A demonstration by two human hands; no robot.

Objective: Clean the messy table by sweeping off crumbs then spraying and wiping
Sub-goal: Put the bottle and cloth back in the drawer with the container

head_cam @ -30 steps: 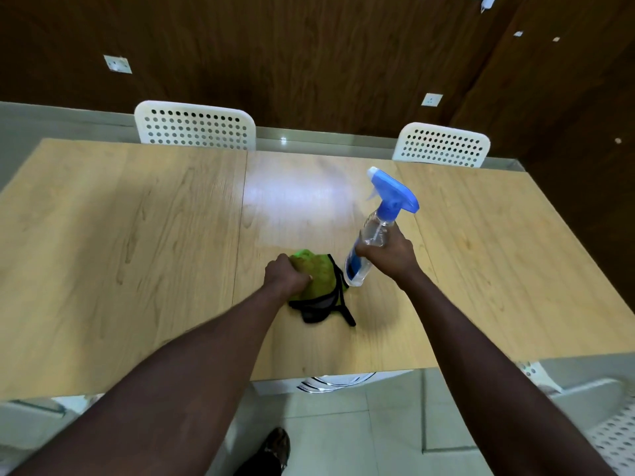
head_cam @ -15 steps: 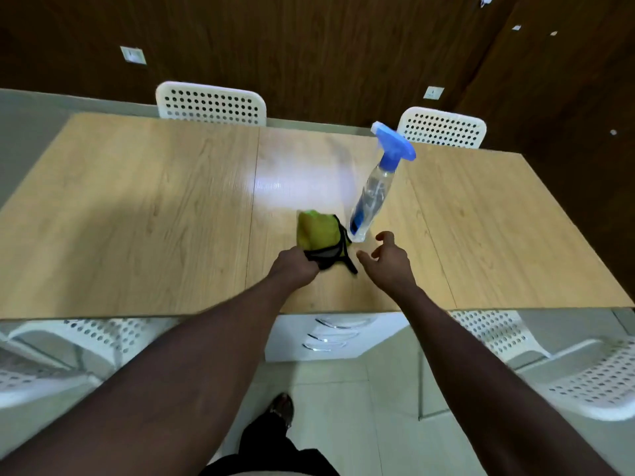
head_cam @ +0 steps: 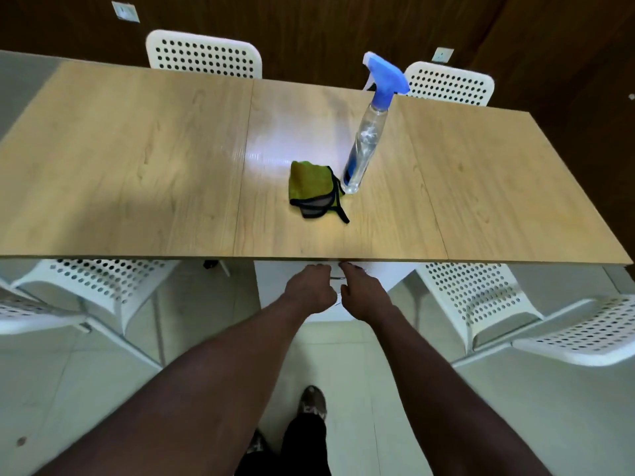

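Observation:
A green cloth [head_cam: 311, 185] with black edging lies crumpled near the middle of the wooden table [head_cam: 137, 173]. Right beside it stands a clear spray bottle [head_cam: 364, 146] with a blue trigger head, upright and touching nothing but the table. My left hand [head_cam: 309, 290] and my right hand [head_cam: 366, 293] hang side by side just below the table's near edge, fingers loosely curled, holding nothing. Both hands are well short of the cloth and bottle.
Two white perforated chairs [head_cam: 204, 55] stand at the table's far side, against a dark wood wall. More white chairs [head_cam: 477, 297] are tucked under the near edge left and right. My shoes [head_cam: 311, 403] stand on the pale tiled floor.
My left hand let go of the cloth and my right hand released the bottle. Both hands drew back off the table past its near edge, and the view has backed away.

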